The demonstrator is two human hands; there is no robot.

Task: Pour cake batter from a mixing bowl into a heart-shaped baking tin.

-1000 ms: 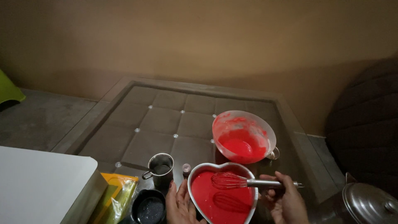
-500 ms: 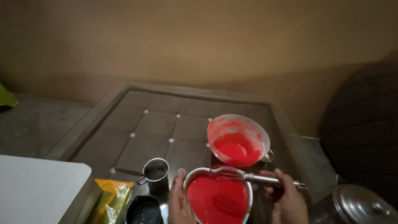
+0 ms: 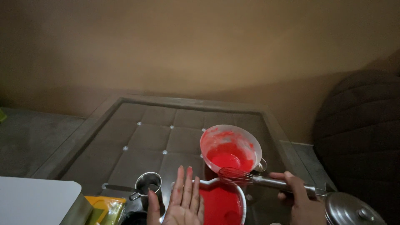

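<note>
The tufted grey counter fills most of the view, its raised rim running along the back and both sides; the padded squares toward the back and left lie free. At the lower left corner a white board juts in, with a yellow packet just beside it. Near the right rim stands a translucent bowl smeared with red batter, tilted toward the camera. In front of it, at the bottom edge, sits a white pan full of red batter. A steel lid shows at the lower right corner. A small steel cup stands left of the pan. The right hand has its grip clamped on the handle of a wire whisk, whose head hangs over the pan's far edge, under the bowl's lip. The left hand is flat, fingers spread apart, holding nothing, at the pan's left edge.
</note>
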